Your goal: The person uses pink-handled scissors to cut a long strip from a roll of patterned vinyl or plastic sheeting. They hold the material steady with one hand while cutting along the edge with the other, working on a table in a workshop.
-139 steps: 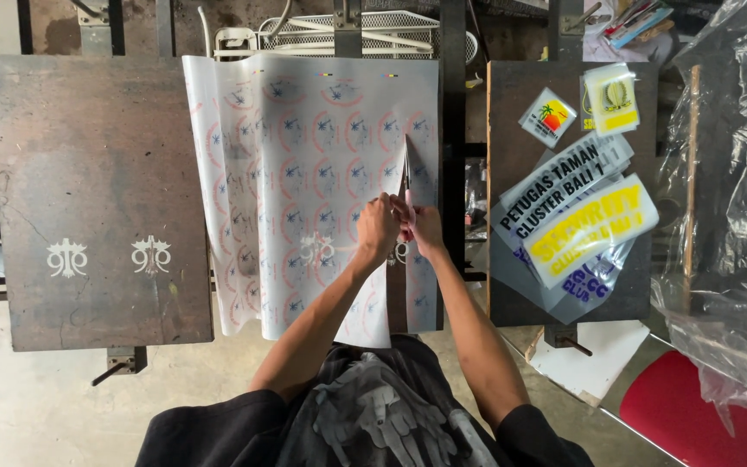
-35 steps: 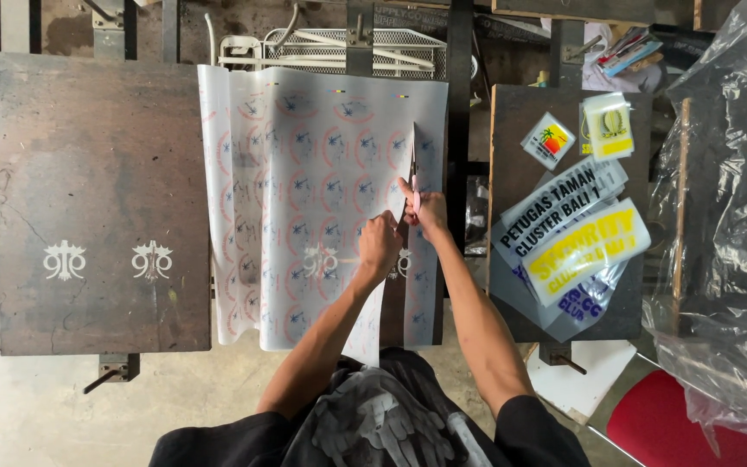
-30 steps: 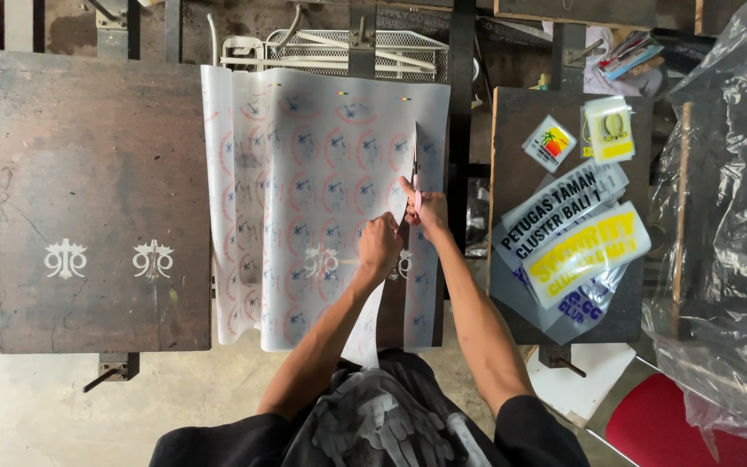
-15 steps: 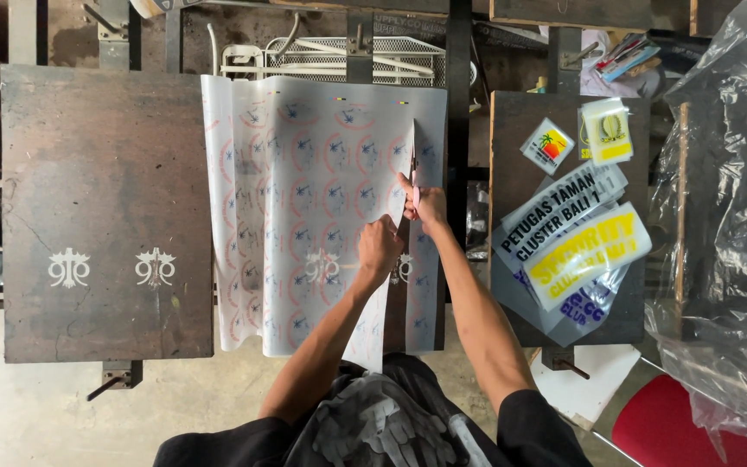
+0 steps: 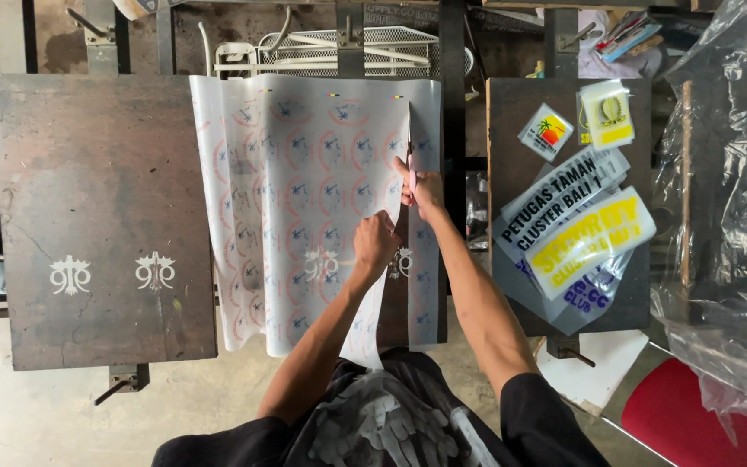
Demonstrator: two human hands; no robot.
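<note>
A concrete floor shows under three dark metal boards (image 5: 101, 216). On the middle one lies a translucent printed sheet (image 5: 304, 199). The left hand (image 5: 375, 245) pinches its cut edge; the right hand (image 5: 424, 186) grips closed around pink-handled scissors (image 5: 410, 164). If the sheet slips, the cut could wander into the prints.

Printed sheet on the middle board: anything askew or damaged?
The printed sheet ripples along its left edge. A cut splits off a right strip, made by the right hand with scissors. Nothing looks spilled.
</note>
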